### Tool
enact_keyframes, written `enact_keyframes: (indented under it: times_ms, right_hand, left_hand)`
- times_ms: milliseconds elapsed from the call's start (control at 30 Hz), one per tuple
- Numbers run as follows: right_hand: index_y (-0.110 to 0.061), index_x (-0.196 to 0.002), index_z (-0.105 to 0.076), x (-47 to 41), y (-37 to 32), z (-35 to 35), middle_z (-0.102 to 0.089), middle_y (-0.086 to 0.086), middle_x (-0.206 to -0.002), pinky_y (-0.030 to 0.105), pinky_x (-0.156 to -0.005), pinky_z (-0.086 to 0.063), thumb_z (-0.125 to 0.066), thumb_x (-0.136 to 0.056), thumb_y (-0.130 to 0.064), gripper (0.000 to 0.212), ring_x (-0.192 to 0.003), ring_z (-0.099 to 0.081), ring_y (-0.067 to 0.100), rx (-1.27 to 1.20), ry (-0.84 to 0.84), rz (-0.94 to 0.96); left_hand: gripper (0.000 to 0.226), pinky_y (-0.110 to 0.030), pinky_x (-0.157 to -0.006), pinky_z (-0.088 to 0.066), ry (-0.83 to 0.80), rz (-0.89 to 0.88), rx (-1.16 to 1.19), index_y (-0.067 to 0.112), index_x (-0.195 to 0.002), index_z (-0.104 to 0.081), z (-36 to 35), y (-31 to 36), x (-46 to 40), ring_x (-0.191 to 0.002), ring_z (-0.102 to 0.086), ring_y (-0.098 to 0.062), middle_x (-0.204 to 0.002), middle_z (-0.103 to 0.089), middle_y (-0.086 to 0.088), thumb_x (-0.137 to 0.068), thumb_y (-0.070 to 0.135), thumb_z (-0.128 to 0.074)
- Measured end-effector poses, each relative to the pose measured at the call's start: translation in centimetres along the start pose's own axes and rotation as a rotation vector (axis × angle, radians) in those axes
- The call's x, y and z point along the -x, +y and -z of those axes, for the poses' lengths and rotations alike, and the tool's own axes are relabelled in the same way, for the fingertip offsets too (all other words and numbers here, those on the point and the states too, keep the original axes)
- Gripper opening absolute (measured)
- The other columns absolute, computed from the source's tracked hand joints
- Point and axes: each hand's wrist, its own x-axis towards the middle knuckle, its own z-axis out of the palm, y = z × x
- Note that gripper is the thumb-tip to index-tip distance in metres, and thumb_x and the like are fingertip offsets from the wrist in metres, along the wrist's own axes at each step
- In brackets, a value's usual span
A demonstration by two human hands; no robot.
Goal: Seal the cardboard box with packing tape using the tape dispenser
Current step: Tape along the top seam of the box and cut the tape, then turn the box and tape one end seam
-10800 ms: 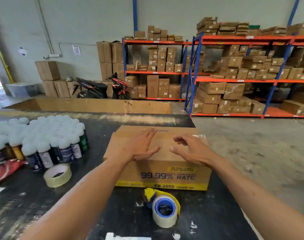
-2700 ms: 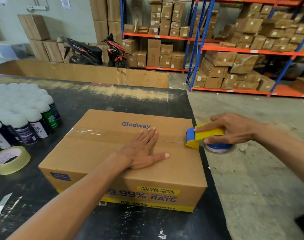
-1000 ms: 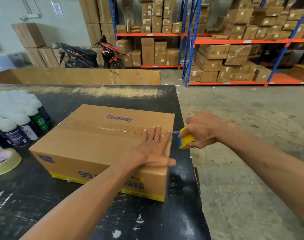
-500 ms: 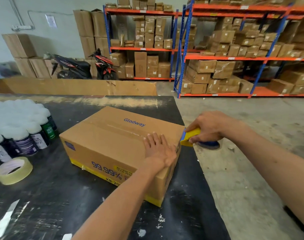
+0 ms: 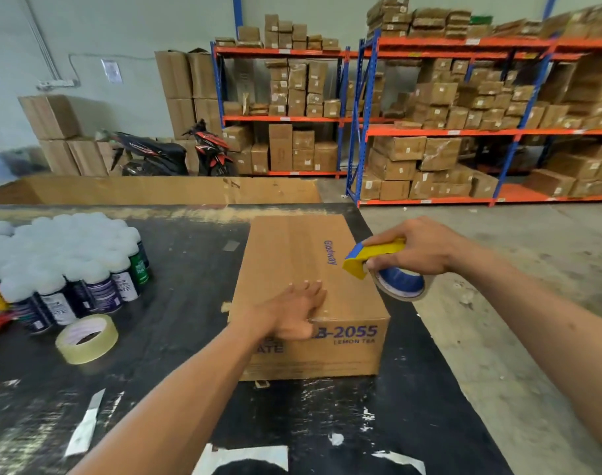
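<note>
Head view, near to far. Table: black, scuffed, with white paper scraps stuck at the near edge. Left hand lies flat, fingers straight, pressing the near top edge of the box, thumb over the front face. Box sits on the table's right side, short printed end toward the camera, long axis running away; plain brown corrugated card, top flaps closed. A faint glossy strip seems to run lengthwise down the top, too blurred to confirm as tape. Right hand grips the dispenser, fingers curled round the yellow plastic handle, at the box's right side about level with the top; blue nose points at the box, and whether it touches I cannot tell. Tape roll with blue core hangs below the hand.

Step, my read: between tape passes, dispenser being lined up for a new strip. Next move calls for planting the nose on the card, pulling straight while the left hand keeps the box from sliding, then tearing on the blade.

Left of box: loose roll of tan tape lying flat; beyond it, white-capped bottles packed tight.
</note>
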Motion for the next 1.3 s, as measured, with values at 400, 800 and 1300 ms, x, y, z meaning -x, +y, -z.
enact_keyframes:
  times_ms: [400, 800, 1300]
  right_hand:
    - [-0.051, -0.118, -0.067, 2.3, -4.6, -2.8, -0.065, -0.015, -0.108, 0.021, -0.068, -0.04, -0.073, -0.075, -0.063, 0.045, -0.093, -0.057, 0.006, -0.405, 0.113, -0.02]
    - [-0.058, -0.125, -0.059, 7.5, -2.8, -5.3, -0.065, -0.002, -0.091, 0.036, -0.076, -0.048, -0.065, -0.077, -0.069, 0.05, -0.083, -0.059, 0.014, -0.382, 0.448, 0.217]
    - [-0.029, -0.133, -0.062, 6.7, -4.4, -8.6, -0.05, -0.001, -0.087, 0.013, -0.067, -0.035, -0.069, -0.085, -0.054, 0.055, -0.079, -0.049, 0.006, -0.293, 0.587, 0.504]
  left_hand:
    - [0.08, -0.052, -0.124, -0.003, 0.208, 0.029, -0.247, 0.018, -0.16, 0.001, -3.1, 0.7, 0.3, -0.154, 0.002, -0.033, -0.168, 0.003, -0.013, -0.098, 0.066, -0.017]
    - [0.054, -0.053, -0.114, -0.037, 0.306, 0.061, 1.924, 0.006, -0.142, -0.048, 1.3, -0.3, 4.3, -0.128, -0.056, -0.038, -0.142, -0.055, -0.024, -0.099, 0.039, -0.046]
    - [0.043, -0.037, -0.076, -0.063, 0.171, 0.147, 2.069, -0.002, -0.115, -0.065, 5.4, 0.6, 9.7, -0.091, -0.076, -0.029, -0.111, -0.073, -0.024, -0.077, 0.015, -0.075]
